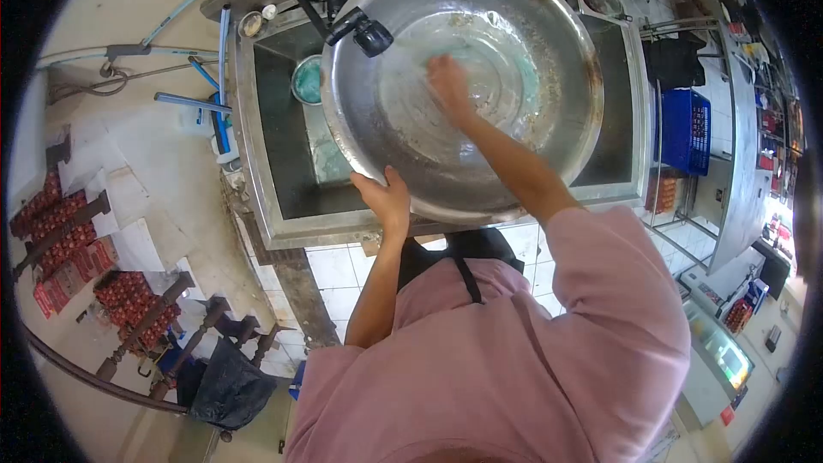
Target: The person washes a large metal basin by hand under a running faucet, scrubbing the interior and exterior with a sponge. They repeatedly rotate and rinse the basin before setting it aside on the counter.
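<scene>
A large round metal basin point(566, 120) rests tilted across a steel sink point(291, 227). My left hand point(386, 197) is at the basin's near left rim, thumb and a finger apart, with the rim between them. Inside the basin, my right hand point(450, 90) is down at the bottom, blurred; what it holds, if anything, cannot be made out. Cloudy, greenish wet patches lie around it. A black faucet point(373, 36) reaches over the basin's upper left part. In the left part of the sink stands a small metal bowl point(308, 81) with something green in it.
Left of the sink are blue-handled tools point(193, 103) and a small cup point(251, 24). A blue crate point(686, 133) stands right of the sink on a rack. Several red net-like bundles point(137, 304) and a black bag point(230, 384) are at lower left.
</scene>
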A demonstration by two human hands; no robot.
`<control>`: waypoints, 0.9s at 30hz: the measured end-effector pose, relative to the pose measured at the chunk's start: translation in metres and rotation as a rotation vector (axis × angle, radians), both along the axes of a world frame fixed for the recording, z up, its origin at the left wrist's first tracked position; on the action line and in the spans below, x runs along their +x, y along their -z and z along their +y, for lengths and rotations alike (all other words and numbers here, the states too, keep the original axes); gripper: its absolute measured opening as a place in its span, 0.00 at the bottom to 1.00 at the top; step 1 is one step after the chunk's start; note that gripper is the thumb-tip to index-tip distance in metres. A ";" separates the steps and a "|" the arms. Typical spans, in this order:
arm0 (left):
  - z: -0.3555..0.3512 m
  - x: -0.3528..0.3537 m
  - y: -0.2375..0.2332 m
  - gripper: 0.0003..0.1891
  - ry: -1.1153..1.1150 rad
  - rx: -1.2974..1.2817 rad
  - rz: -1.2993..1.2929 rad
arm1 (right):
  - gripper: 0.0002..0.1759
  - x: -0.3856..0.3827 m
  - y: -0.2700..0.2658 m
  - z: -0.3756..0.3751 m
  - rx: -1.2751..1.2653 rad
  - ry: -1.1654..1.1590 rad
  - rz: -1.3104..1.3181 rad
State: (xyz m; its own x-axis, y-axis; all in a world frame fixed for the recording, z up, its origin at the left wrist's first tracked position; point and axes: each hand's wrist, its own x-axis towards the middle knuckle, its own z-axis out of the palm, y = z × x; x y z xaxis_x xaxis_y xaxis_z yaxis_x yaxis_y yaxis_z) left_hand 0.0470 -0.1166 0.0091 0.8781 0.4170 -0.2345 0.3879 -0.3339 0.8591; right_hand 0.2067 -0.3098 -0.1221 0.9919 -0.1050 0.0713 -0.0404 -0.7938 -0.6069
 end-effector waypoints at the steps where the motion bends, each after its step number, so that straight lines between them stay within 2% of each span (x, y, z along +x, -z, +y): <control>1: 0.000 -0.002 0.004 0.21 -0.018 -0.011 -0.025 | 0.13 -0.022 0.003 0.002 -0.112 -0.172 -0.086; 3: -0.003 -0.001 0.003 0.20 -0.041 -0.053 -0.043 | 0.13 -0.062 0.001 0.007 -0.346 -0.519 -0.268; 6: -0.002 0.000 0.001 0.20 -0.043 -0.068 -0.029 | 0.14 -0.090 -0.007 -0.054 -0.449 -0.480 -0.024; 8: -0.001 0.001 0.009 0.20 -0.042 0.012 -0.057 | 0.15 -0.071 -0.021 -0.075 -0.560 -0.108 0.064; 10: -0.001 0.005 -0.002 0.21 -0.023 -0.033 -0.006 | 0.16 -0.032 -0.016 -0.088 -0.598 0.225 0.012; 12: -0.003 0.003 -0.009 0.22 -0.035 -0.059 0.016 | 0.15 0.022 -0.001 -0.086 -0.543 0.458 -0.034; 15: -0.006 0.001 -0.008 0.23 -0.062 -0.078 -0.021 | 0.15 0.101 0.018 -0.048 -0.461 0.494 -0.218; 17: -0.006 0.002 -0.007 0.24 -0.044 -0.106 -0.053 | 0.14 0.125 0.010 0.000 -0.361 0.452 -0.225; 19: -0.004 -0.001 0.002 0.23 -0.047 -0.116 -0.030 | 0.13 0.122 0.018 0.040 -0.169 0.204 -0.075; 21: -0.007 0.001 0.002 0.22 -0.059 -0.114 -0.008 | 0.12 0.076 0.035 0.082 0.069 -0.038 -0.268; 23: -0.007 0.005 -0.004 0.21 -0.085 -0.083 0.017 | 0.13 0.010 0.031 0.096 -0.017 -0.410 -0.134; 25: -0.001 0.004 0.003 0.20 -0.063 -0.085 -0.051 | 0.14 -0.063 0.002 0.082 -0.034 -0.581 -0.158; 27: 0.002 0.005 0.005 0.20 -0.056 -0.049 -0.068 | 0.15 -0.106 -0.007 0.035 -0.078 -0.725 -0.033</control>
